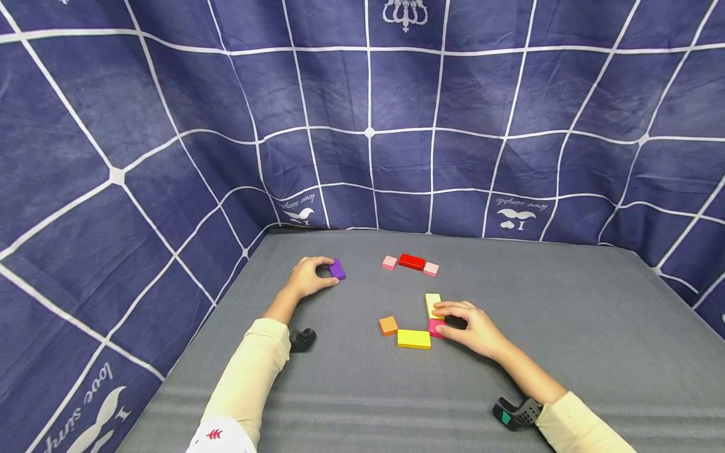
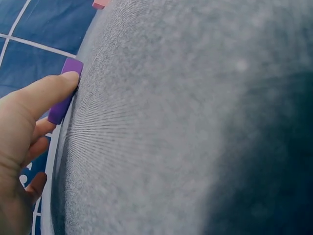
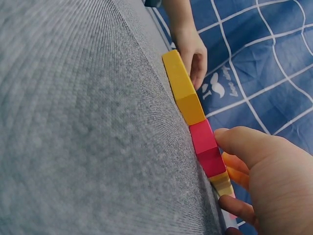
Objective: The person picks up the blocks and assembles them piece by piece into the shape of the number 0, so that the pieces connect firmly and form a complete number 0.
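Observation:
My left hand (image 1: 308, 277) pinches a purple block (image 1: 337, 269) at the table's left side, thumb on the near edge and fingers at the far one. In the left wrist view the thumb presses that purple block (image 2: 65, 93). My right hand (image 1: 474, 328) curls round a magenta block (image 1: 435, 328), its thumb on the block. Its fingertips reach over the pale yellow block (image 1: 432, 302) just behind. The magenta block (image 3: 204, 142) adjoins a yellow block (image 3: 183, 83) in the right wrist view. That yellow block (image 1: 414, 340) lies left of the magenta one, and an orange block (image 1: 387, 325) lies beyond its left corner.
Farther back on the grey table (image 1: 340, 390), a red block (image 1: 411, 262) lies between a light pink block (image 1: 389, 262) on the left and another light pink block (image 1: 431, 269) on the right. A blue checked curtain (image 1: 396, 157) hangs behind and along the left side.

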`<state>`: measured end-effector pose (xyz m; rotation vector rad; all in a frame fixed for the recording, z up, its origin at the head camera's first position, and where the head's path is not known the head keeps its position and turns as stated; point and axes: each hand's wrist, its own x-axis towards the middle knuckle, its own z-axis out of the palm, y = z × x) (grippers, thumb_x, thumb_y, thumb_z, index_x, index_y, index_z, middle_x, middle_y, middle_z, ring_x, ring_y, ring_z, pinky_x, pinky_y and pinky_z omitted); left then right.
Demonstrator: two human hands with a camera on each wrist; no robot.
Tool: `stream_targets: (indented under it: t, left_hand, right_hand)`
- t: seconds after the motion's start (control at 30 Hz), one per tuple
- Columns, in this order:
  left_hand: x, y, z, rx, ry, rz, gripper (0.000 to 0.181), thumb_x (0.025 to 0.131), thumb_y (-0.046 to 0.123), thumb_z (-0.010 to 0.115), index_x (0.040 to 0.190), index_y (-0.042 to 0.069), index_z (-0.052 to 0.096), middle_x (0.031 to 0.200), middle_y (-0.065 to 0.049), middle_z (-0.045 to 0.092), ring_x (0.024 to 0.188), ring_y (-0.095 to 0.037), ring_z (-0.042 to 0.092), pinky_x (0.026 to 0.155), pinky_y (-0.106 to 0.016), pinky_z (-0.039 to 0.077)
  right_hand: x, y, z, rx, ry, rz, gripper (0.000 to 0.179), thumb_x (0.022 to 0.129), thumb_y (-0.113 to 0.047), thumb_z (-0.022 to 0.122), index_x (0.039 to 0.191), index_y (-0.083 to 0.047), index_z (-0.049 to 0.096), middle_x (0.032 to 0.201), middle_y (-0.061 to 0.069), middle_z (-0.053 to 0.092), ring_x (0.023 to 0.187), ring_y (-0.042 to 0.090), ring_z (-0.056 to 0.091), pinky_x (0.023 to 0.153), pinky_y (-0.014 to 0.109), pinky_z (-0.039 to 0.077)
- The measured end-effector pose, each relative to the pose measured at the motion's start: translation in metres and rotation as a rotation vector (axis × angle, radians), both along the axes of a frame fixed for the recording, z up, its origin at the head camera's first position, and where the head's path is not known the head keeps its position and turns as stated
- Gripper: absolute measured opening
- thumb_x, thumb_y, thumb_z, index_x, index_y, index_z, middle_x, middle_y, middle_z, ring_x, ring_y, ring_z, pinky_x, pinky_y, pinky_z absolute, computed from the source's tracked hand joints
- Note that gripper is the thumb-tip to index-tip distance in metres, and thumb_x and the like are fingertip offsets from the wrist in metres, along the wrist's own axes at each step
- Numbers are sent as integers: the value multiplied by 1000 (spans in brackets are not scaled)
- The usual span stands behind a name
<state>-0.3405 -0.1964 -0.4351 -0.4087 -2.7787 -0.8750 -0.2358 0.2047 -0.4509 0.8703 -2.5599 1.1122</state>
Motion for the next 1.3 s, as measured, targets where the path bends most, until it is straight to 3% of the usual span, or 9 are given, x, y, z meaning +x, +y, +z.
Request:
stream_targets:
  t: [0.13,0.37,0.7,1.07,1.3]
  left_hand:
    - [2,0,0,25,9,2,51,73,31,84,117,11,70,121,-11,66,116,-34,52,98,-49,39]
    - [8,7,3,76,-1,-50,51,72,32,84,117,12,70,122,-9,66,118,-31,52,100,-47,39]
    - [19,21,3,89,-25,-77,51,73,32,85,118,14,70,121,-8,66,117,-29,52,100,-47,39]
    - [34,51,3,87,27,-260,50,72,29,86,117,13,71,116,-6,68,113,-27,56,98,-44,42]
    - [40,65,4,51,64,-333,49,73,30,86,117,14,70,116,-3,69,110,-23,57,96,-41,43]
  right_hand:
    - [0,-1,0,-4,-7,2,31,80,-22,81,110,-15,75,120,-3,67,110,18,57,92,38,45]
    - [0,0,-1,-2,-3,-5,30,81,-23,80,110,-16,74,120,-4,67,110,19,57,91,40,45]
    - [2,0,0,-2,-13,-9,30,81,-24,80,110,-16,75,120,-4,67,111,20,57,92,41,45]
    - [2,0,1,4,-16,-11,31,81,-23,80,110,-15,74,120,-3,67,110,20,57,92,42,45]
    - [1,0,0,-7,-4,-5,32,80,-21,80,110,-13,75,120,-1,67,110,22,58,91,39,45]
